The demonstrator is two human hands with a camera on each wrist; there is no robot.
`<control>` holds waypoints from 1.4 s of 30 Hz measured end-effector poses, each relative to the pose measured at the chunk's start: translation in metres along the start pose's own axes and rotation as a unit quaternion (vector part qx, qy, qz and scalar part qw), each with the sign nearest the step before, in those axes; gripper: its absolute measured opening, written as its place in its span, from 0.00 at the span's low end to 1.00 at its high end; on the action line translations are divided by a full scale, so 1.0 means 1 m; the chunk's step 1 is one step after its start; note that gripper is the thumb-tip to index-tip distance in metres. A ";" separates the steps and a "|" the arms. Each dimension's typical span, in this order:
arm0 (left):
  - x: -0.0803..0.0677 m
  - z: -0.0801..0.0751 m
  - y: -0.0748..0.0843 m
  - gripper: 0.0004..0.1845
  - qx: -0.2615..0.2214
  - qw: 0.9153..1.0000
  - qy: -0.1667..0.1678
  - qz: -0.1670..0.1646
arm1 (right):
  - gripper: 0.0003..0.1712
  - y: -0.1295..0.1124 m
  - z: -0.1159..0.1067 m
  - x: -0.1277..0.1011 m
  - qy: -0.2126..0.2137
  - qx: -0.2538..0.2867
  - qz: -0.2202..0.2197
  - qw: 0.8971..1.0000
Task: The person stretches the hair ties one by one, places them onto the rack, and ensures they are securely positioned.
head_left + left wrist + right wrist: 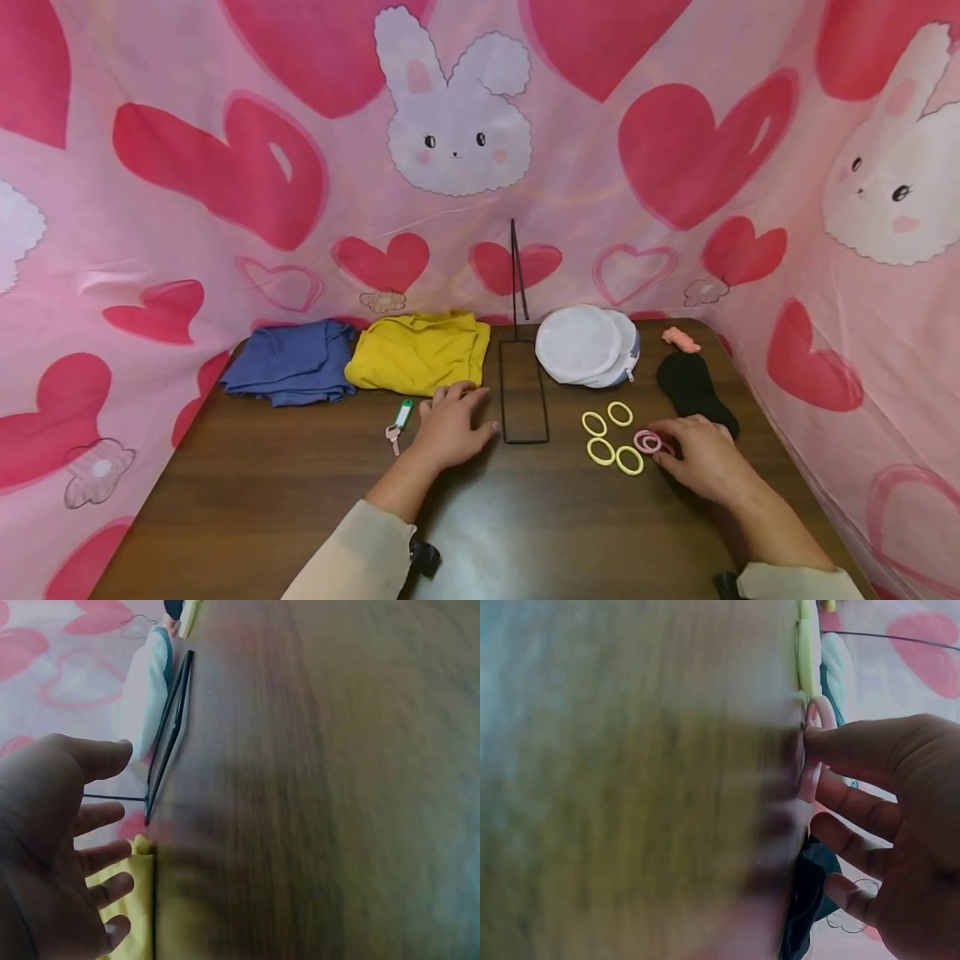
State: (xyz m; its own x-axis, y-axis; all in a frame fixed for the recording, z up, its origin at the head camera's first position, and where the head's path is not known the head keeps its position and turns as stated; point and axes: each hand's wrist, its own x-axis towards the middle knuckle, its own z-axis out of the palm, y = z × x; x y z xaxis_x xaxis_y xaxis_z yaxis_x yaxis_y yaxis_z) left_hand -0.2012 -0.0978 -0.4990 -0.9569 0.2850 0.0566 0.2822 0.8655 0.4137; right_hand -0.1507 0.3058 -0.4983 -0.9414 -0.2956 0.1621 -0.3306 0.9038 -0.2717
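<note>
My right hand [705, 458] is at the pink rings [646, 442]. In the right wrist view its thumb and index finger pinch a pink ring [812, 761], the other fingers loosely bent. Several pale yellow rings [601, 451] lie flat just left of them. My left hand [450, 425] hovers or rests over the table with relaxed, spread fingers, holding nothing; I cannot tell whether it touches the wood. It lies between a key with a green tag [399, 423] and a black wire stand [525, 442], in front of a folded yellow cloth [420, 354].
A folded blue cloth [292, 362] lies at the back left. Behind the rings are white round zipped pouches [581, 343]. A black, narrow-waisted flat item [693, 387] and a small orange bundle [681, 339] lie along the right edge. Heart-printed curtains border the wooden table [480, 525].
</note>
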 end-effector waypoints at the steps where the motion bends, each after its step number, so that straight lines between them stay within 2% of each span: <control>1: 0.001 0.001 0.001 0.33 -0.001 1.000 -0.001 0.000 | 0.21 0.000 -0.001 0.001 0.001 -0.001 0.000 1.000; 12: 0.007 0.010 0.010 0.35 0.012 0.999 -0.034 0.010 | 0.22 -0.007 -0.020 0.003 0.039 0.015 -0.015 0.999; 21: 0.007 0.015 0.009 0.37 0.033 0.998 -0.045 0.006 | 0.22 -0.021 -0.035 0.007 0.104 0.000 -0.046 0.993; 30: 0.009 0.015 0.011 0.38 0.035 0.998 -0.053 -0.001 | 0.21 -0.036 -0.045 0.020 0.083 -0.008 -0.045 0.995; 36: 0.009 0.013 0.013 0.37 0.036 0.997 -0.064 -0.003 | 0.21 -0.048 -0.046 0.027 0.114 0.004 -0.083 0.990; 42: 0.008 0.013 0.013 0.37 0.035 0.996 -0.077 -0.011 | 0.20 -0.066 -0.054 0.039 0.150 0.020 -0.131 0.980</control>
State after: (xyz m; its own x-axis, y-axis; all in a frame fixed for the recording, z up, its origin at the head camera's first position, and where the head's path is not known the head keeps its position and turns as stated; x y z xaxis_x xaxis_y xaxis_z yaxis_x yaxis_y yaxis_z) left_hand -0.2048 -0.0787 -0.5047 -0.9425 0.3207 -0.0940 0.2706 0.8976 0.3480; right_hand -0.1617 0.2517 -0.4231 -0.7636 -0.4063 0.5019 -0.5665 0.7945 -0.2187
